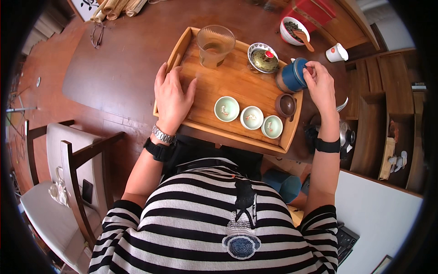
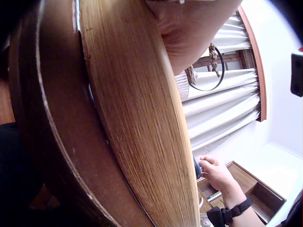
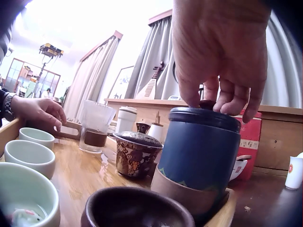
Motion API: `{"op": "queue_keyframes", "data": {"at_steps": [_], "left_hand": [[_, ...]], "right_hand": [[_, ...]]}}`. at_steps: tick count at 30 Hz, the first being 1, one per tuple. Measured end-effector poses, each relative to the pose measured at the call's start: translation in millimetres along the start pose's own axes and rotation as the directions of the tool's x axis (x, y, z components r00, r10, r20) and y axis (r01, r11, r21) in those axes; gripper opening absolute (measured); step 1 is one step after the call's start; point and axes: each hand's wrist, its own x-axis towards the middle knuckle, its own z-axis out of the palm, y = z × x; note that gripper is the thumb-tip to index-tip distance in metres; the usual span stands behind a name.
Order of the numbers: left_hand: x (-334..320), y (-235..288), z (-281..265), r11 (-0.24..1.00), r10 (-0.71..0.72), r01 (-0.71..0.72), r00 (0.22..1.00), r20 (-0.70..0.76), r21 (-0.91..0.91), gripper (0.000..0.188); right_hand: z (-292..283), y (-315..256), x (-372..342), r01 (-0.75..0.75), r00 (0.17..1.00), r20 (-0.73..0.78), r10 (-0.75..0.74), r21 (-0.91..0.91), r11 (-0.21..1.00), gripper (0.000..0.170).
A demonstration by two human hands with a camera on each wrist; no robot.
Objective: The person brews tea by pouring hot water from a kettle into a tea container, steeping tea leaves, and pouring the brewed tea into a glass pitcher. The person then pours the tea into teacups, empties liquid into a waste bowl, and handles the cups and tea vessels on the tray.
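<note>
My right hand pinches the knob on the lid of a blue cylindrical pot with a brown lower band. The lid sits on the pot's rim in the right wrist view. This pot stands at the right end of a wooden tray. Over the tray's left end lies my left hand, fingers extended and loosely bent, holding nothing. A ribbed glass pitcher with brown liquid and a patterned lidded bowl stand along the far side. Three pale green cups and a dark brown cup line the near side.
Beyond the tray stand a white bowl of dark leaves with a wooden scoop, a red box and a white cup. Rolled mats lie at the far left of the table. A chair stands to the left.
</note>
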Motion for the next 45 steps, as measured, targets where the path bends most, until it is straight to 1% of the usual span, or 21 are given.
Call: {"op": "queue_keyframes", "data": {"at_steps": [1, 2, 4, 5, 6, 8, 11, 14, 18, 19, 21, 24, 26, 27, 30, 32, 34, 37, 38, 40, 45], "left_hand": [[0, 0, 0, 1.000, 0.014, -0.014, 1.000, -0.001, -0.004, 0.039], [0, 1, -1, 1.000, 0.002, -0.002, 1.000, 0.012, -0.002, 0.039], [0, 1, -1, 1.000, 0.010, -0.010, 1.000, 0.021, -0.003, 0.039], [0, 0, -1, 1.000, 0.010, -0.010, 1.000, 0.015, 0.006, 0.039], [0, 0, 0, 1.000, 0.012, -0.012, 1.000, 0.008, 0.013, 0.039], [0, 1, 0, 0.999, 0.034, -0.034, 0.999, 0.007, 0.001, 0.039], [0, 0, 0, 0.999, 0.033, -0.034, 0.999, 0.027, 0.020, 0.038], [1, 0, -1, 0.998, 0.056, -0.057, 0.997, 0.053, 0.030, 0.037], [0, -1, 1, 0.996, 0.071, -0.073, 0.997, 0.043, 0.054, 0.037], [0, -1, 1, 0.996, 0.062, -0.064, 0.997, 0.038, 0.061, 0.034], [0, 0, 1, 0.995, 0.059, -0.062, 0.998, 0.032, 0.072, 0.032], [0, 1, -1, 0.999, 0.036, -0.037, 0.998, 0.054, 0.010, 0.035], [2, 4, -1, 0.998, 0.058, -0.055, 0.996, -0.061, 0.043, 0.034], [4, 9, -2, 0.997, 0.070, -0.067, 0.996, -0.063, 0.047, 0.034], [6, 42, -2, 0.972, 0.230, -0.232, 0.972, -0.036, -0.041, 0.034], [6, 70, 4, 0.957, 0.156, -0.101, 0.970, 0.189, -0.273, 0.034], [10, 92, 17, 0.929, 0.256, -0.136, 0.908, 0.333, -0.343, 0.037], [16, 126, 38, 0.897, 0.386, -0.230, 0.824, 0.416, -0.378, 0.044], [18, 135, 46, 0.896, 0.389, -0.233, 0.823, 0.415, -0.378, 0.044], [20, 151, 60, 0.886, 0.444, -0.278, 0.738, 0.508, -0.371, 0.050], [17, 171, 81, 0.882, 0.465, -0.296, 0.676, 0.571, -0.368, 0.057]], "right_hand": [[-3, -1, -2, -0.024, 0.999, 0.045, 0.023, 0.024, 0.999, 0.029], [-2, 1, -5, -0.032, 0.999, 0.031, 0.032, 0.023, 0.999, 0.029], [3, 6, -12, 0.104, 0.989, -0.102, -0.104, -0.012, 0.995, 0.037], [1, 2, -19, 0.055, 0.992, -0.117, -0.048, 0.055, 0.997, 0.041], [3, 2, -26, 0.083, 0.977, -0.201, -0.067, 0.073, 0.994, 0.042], [2, -4, -46, -0.013, 0.961, -0.270, 0.055, 0.154, 0.988, 0.040], [15, -2, -88, -0.141, 0.896, -0.350, 0.273, 0.360, 0.922, 0.031], [44, 6, -125, -0.265, 0.833, -0.307, 0.460, 0.509, 0.819, 0.026], [62, -1, -145, -0.245, 0.856, -0.353, 0.378, 0.367, 0.897, 0.025], [69, 2, -148, -0.201, 0.868, -0.374, 0.326, 0.337, 0.920, 0.025], [75, 5, -150, -0.203, 0.869, -0.371, 0.328, 0.336, 0.920, 0.025], [76, 4, -151, -0.201, 0.875, -0.372, 0.309, 0.302, 0.932, 0.025], [76, 4, -151, -0.186, 0.887, -0.366, 0.281, 0.274, 0.944, 0.026], [76, 4, -150, -0.187, 0.882, -0.374, 0.287, 0.281, 0.941, 0.026], [75, 2, -151, -0.197, 0.877, -0.368, 0.310, 0.312, 0.929, 0.027], [73, 0, -150, -0.197, 0.876, -0.368, 0.312, 0.317, 0.928, 0.024], [74, 0, -151, -0.194, 0.872, -0.373, 0.317, 0.331, 0.923, 0.024], [75, 1, -150, -0.193, 0.868, -0.375, 0.324, 0.346, 0.918, 0.025], [75, 1, -150, -0.197, 0.870, -0.369, 0.327, 0.349, 0.916, 0.026], [74, -1, -150, -0.200, 0.866, -0.372, 0.334, 0.354, 0.914, 0.025], [75, 0, -150, -0.195, 0.861, -0.374, 0.345, 0.383, 0.903, 0.023]]}}
